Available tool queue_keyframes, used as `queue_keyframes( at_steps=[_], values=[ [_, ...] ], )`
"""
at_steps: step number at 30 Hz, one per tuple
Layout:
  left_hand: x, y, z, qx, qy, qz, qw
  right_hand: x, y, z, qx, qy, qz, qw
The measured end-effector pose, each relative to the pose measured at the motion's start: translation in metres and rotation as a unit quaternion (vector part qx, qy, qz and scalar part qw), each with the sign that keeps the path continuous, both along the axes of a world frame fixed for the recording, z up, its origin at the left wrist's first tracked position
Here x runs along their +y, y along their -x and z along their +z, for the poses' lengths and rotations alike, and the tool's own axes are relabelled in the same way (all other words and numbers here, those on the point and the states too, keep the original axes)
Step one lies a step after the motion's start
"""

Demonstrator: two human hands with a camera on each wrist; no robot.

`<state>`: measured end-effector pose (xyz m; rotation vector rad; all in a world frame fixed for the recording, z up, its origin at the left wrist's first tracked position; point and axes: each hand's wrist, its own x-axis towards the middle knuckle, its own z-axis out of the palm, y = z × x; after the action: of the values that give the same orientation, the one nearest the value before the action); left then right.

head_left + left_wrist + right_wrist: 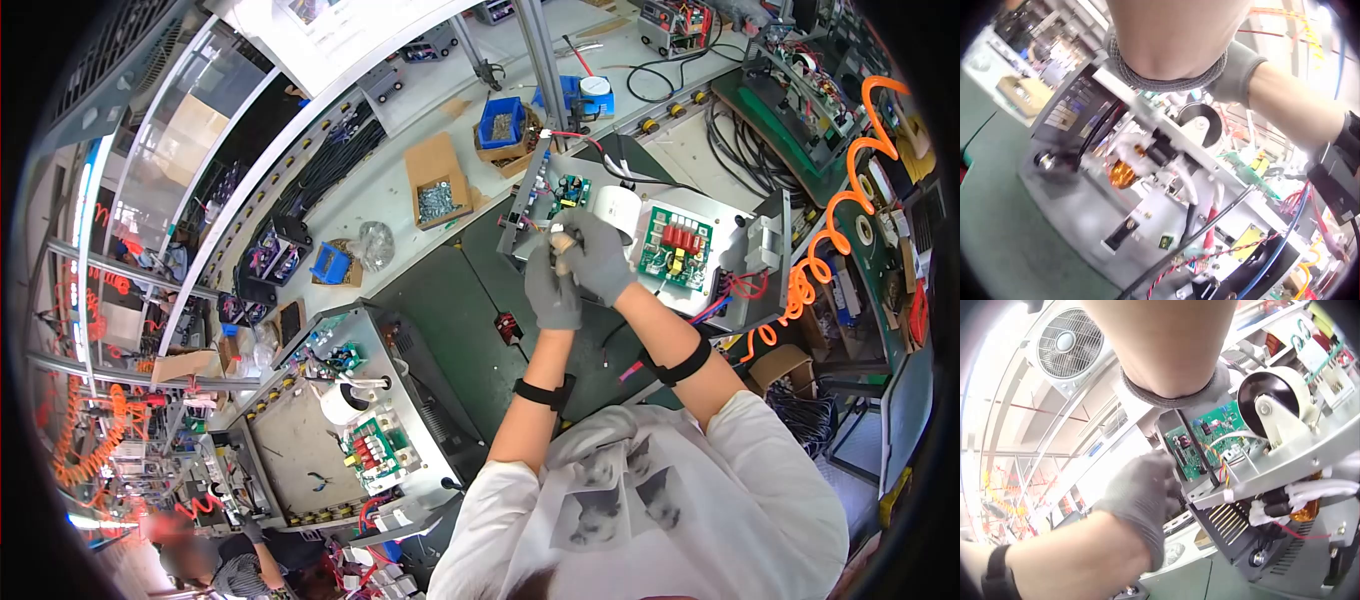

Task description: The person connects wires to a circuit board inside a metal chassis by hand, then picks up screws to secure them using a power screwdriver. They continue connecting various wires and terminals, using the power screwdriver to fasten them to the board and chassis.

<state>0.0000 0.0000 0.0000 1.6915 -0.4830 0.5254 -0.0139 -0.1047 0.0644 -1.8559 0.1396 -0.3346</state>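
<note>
In grey gloves, the left hand [553, 290] and right hand [597, 258] meet above the near edge of an opened metal chassis [735, 215]. Their curled fingers come together around a small pale part [557, 229], too small to identify. Beside them, a white cylinder [618, 208] stands between a small green board [571, 195] and a larger board with red components [677, 245]. The left hand [1138, 494] shows its curled fingers near the chassis corner in the right wrist view. The right glove [1235, 72] is partly hidden behind the left forearm in the left wrist view.
A second opened chassis [425, 400] stands at the left. Cardboard boxes of screws [437, 200] and blue bins [501, 122] line the bench's back. An orange coiled hose [850, 180] hangs at the right. Another person [240, 570] is at the lower left.
</note>
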Motion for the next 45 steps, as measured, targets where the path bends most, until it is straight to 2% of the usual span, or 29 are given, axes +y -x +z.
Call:
queue_keyframes(
  at_steps=[2, 3, 5, 6, 7, 9, 10, 11, 13, 14, 15, 17, 18, 22, 23, 25, 27, 29, 31, 34, 35, 36, 37, 39, 40, 41, 42, 43, 45],
  values=[
    [0.004, -0.006, -0.006, 0.039, -0.028, 0.028, 0.998, -0.011, -0.009, 0.005, 0.070, -0.044, 0.060, 0.995],
    [0.003, 0.001, -0.003, 0.033, -0.028, 0.026, 0.999, -0.018, -0.009, 0.004, 0.064, -0.043, 0.058, 0.995],
    [0.008, 0.009, 0.004, 0.207, -0.009, 0.100, 0.973, -0.025, -0.020, -0.006, -0.013, 0.049, -0.026, 0.998],
    [0.011, 0.010, 0.009, 0.250, -0.006, 0.139, 0.958, -0.026, -0.026, -0.004, -0.005, 0.091, -0.062, 0.994],
    [0.016, 0.006, 0.008, 0.247, -0.006, 0.141, 0.959, -0.026, -0.032, -0.001, -0.008, 0.091, -0.061, 0.994],
    [0.027, -0.001, 0.010, 0.394, -0.056, 0.138, 0.907, -0.021, -0.042, 0.002, 0.089, 0.251, -0.054, 0.962],
    [0.028, -0.001, 0.022, 0.409, -0.080, 0.143, 0.897, -0.018, -0.049, -0.002, 0.107, 0.275, -0.055, 0.954],
    [0.028, -0.008, 0.016, 0.409, -0.079, 0.147, 0.897, -0.016, -0.054, -0.002, 0.106, 0.274, -0.051, 0.955],
    [0.028, -0.021, 0.019, 0.379, -0.121, 0.134, 0.908, -0.010, -0.063, 0.014, 0.258, 0.369, 0.006, 0.893],
    [0.026, -0.024, 0.020, 0.392, -0.110, 0.125, 0.905, -0.009, -0.068, 0.022, 0.306, 0.352, 0.009, 0.885],
    [0.025, -0.031, 0.017, 0.392, -0.108, 0.128, 0.904, -0.010, -0.073, 0.023, 0.304, 0.354, 0.012, 0.884],
    [0.021, -0.044, 0.004, 0.401, -0.118, 0.096, 0.904, -0.014, -0.079, 0.023, 0.331, 0.322, 0.080, 0.883],
    [0.018, -0.048, 0.004, 0.382, -0.158, 0.106, 0.904, -0.013, -0.079, 0.023, 0.330, 0.325, 0.082, 0.883],
    [0.007, -0.050, 0.001, 0.316, -0.142, 0.125, 0.930, -0.012, -0.080, 0.017, 0.279, 0.357, 0.100, 0.886],
    [0.004, -0.051, 0.000, 0.317, -0.140, 0.125, 0.930, -0.012, -0.084, 0.008, 0.278, 0.345, 0.074, 0.893],
    [0.001, -0.055, -0.007, 0.373, -0.005, 0.084, 0.924, -0.015, -0.094, -0.010, 0.278, 0.333, 0.048, 0.900],
    [-0.004, -0.052, -0.004, 0.341, -0.019, 0.108, 0.934, -0.018, -0.101, -0.019, 0.274, 0.279, 0.014, 0.920],
    [-0.006, -0.047, 0.004, 0.310, -0.035, 0.131, 0.941, -0.015, -0.099, -0.023, 0.277, 0.304, 0.004, 0.911],
    [-0.010, -0.046, 0.009, 0.342, 0.015, 0.116, 0.933, -0.015, -0.101, -0.028, 0.281, 0.329, -0.008, 0.902],
    [-0.007, -0.060, -0.020, 0.336, 0.043, 0.069, 0.938, -0.019, -0.114, -0.043, 0.288, 0.317, 0.042, 0.903],
    [-0.006, -0.062, -0.027, 0.337, 0.042, 0.069, 0.938, -0.023, -0.117, -0.045, 0.283, 0.305, 0.089, 0.905],
    [-0.005, -0.063, -0.027, 0.322, 0.016, 0.074, 0.944, -0.023, -0.117, -0.042, 0.277, 0.292, 0.134, 0.905],
    [-0.005, -0.062, -0.028, 0.309, -0.010, 0.080, 0.948, -0.022, -0.116, -0.042, 0.279, 0.291, 0.135, 0.905],
    [-0.005, -0.054, -0.024, 0.304, -0.003, 0.060, 0.951, -0.017, -0.110, -0.035, 0.267, 0.315, 0.049, 0.910],
    [-0.005, -0.048, -0.017, 0.297, 0.005, 0.040, 0.954, -0.012, -0.105, -0.023, 0.268, 0.315, 0.049, 0.909],
    [-0.006, -0.040, -0.011, 0.298, 0.004, 0.040, 0.954, -0.007, -0.098, -0.012, 0.268, 0.327, -0.017, 0.906],
    [-0.008, -0.031, -0.003, 0.259, -0.066, 0.062, 0.962, -0.004, -0.093, -0.006, 0.267, 0.336, -0.083, 0.899],
    [-0.011, -0.025, 0.000, 0.219, -0.135, 0.085, 0.963, -0.007, -0.093, -0.006, 0.270, 0.335, -0.083, 0.899],
    [-0.014, -0.030, -0.020, 0.221, -0.123, 0.096, 0.963, -0.015, -0.098, -0.009, 0.233, 0.313, -0.087, 0.917]
  ],
)
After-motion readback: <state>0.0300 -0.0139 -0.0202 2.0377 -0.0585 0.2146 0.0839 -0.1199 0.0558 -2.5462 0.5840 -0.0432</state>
